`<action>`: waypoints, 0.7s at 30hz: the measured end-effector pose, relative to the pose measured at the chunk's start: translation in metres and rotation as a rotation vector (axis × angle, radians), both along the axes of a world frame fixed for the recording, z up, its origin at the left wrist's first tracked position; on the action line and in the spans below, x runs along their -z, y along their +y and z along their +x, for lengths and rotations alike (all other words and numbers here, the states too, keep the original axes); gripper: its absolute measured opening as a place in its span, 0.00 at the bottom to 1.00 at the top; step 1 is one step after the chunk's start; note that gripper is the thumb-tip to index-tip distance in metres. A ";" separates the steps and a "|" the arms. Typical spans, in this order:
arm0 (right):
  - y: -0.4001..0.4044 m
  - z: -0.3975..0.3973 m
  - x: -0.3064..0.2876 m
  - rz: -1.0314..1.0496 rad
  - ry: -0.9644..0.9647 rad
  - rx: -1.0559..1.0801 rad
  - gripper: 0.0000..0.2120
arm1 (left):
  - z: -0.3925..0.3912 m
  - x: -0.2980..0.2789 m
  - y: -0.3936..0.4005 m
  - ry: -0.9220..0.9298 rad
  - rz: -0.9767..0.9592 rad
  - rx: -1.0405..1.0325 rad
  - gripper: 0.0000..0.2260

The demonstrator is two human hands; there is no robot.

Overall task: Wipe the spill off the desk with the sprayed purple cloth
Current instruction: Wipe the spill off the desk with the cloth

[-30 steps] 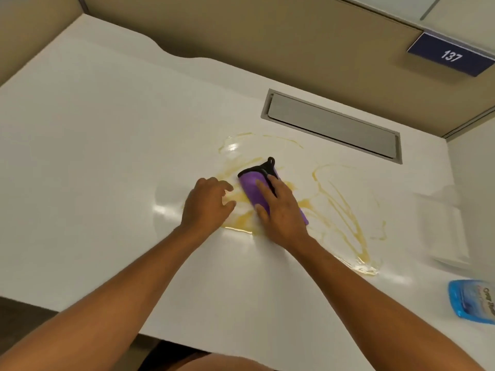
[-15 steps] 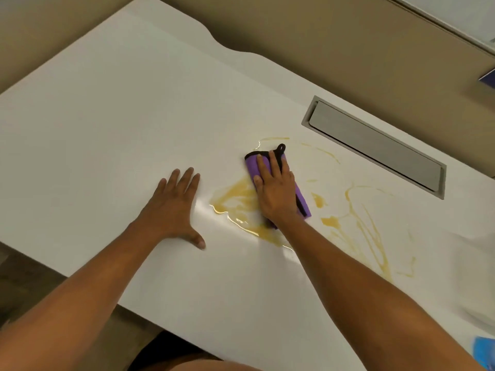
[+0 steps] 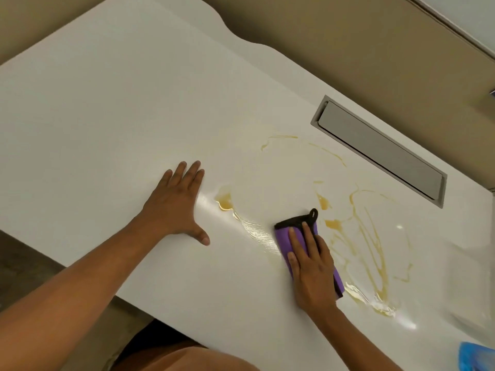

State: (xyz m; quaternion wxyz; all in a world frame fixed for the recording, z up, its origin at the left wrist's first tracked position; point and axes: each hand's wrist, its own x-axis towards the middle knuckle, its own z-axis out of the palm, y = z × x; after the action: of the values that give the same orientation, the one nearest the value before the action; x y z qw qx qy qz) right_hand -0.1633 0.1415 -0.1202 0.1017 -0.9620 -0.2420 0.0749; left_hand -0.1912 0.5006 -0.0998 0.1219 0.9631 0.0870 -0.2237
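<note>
The right hand (image 3: 312, 274) is lying flat on the cloth (image 3: 284, 238), fingers straight and pressing it onto the desk (image 3: 107, 108); it is not gripping the cloth, only bearing down with the open palm. The cloth is purple with a black edge and a small black loop at its far end, and it is sitting in the middle of the spill (image 3: 371, 253), nearer the front edge of the desk than the back. The left hand (image 3: 175, 206) is resting palm down on bare desk well to the left of the cloth, fingers spread a little, thumb out to the side, holding nothing. Amber liquid is showing on both sides of the cloth: a small pool (image 3: 224, 202) just beside the left fingertips, thin rings and streaks running to the right, and faint curved lines farther back. A wet, shiny streak is running from the pool to the cloth's left side. A grey cover (image 3: 380, 151) is sitting flush in the desk behind the spill. A blue object (image 3: 476, 357) is poking in at the lower right corner, too cropped to identify.
</note>
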 end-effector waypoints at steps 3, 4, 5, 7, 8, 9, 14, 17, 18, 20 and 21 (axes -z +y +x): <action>0.004 -0.030 0.006 -0.088 0.083 -0.186 0.24 | -0.001 -0.001 0.000 -0.007 0.001 0.003 0.79; 0.014 -0.032 0.007 -0.108 0.098 -0.222 0.24 | -0.001 0.000 0.001 -0.007 -0.007 0.003 0.79; 0.027 -0.030 0.007 -0.114 0.119 -0.250 0.24 | -0.002 0.000 0.003 -0.005 -0.014 0.006 0.79; 0.061 -0.022 0.007 -0.102 0.138 -0.324 0.24 | -0.002 0.001 0.007 0.005 -0.020 0.025 0.80; 0.080 -0.015 0.009 -0.094 0.127 -0.355 0.24 | -0.002 0.001 0.009 0.013 -0.022 0.037 0.80; 0.097 -0.006 0.011 -0.089 0.104 -0.368 0.25 | -0.002 0.002 0.010 0.017 -0.022 0.047 0.80; 0.145 0.070 0.005 -0.126 -0.001 -0.191 0.25 | -0.005 0.004 0.010 -0.003 -0.010 0.045 0.79; 0.122 0.103 -0.003 -0.162 -0.091 -0.103 0.24 | -0.005 0.004 0.010 -0.013 -0.016 0.030 0.79; 0.110 0.104 -0.004 -0.129 -0.124 -0.086 0.23 | -0.005 0.005 0.010 -0.014 -0.020 0.028 0.80; 0.081 0.093 -0.006 -0.099 -0.135 -0.073 0.23 | -0.005 0.006 0.011 -0.018 -0.028 0.027 0.80; 0.065 0.081 -0.006 -0.110 -0.096 -0.069 0.24 | -0.005 0.006 0.011 -0.020 -0.030 0.027 0.80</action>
State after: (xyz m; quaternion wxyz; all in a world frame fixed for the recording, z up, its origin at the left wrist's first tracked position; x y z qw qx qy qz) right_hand -0.0818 0.2070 -0.1146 0.0345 -0.9597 -0.2751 0.0454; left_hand -0.1965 0.5120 -0.1062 0.1340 0.9645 0.0695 -0.2167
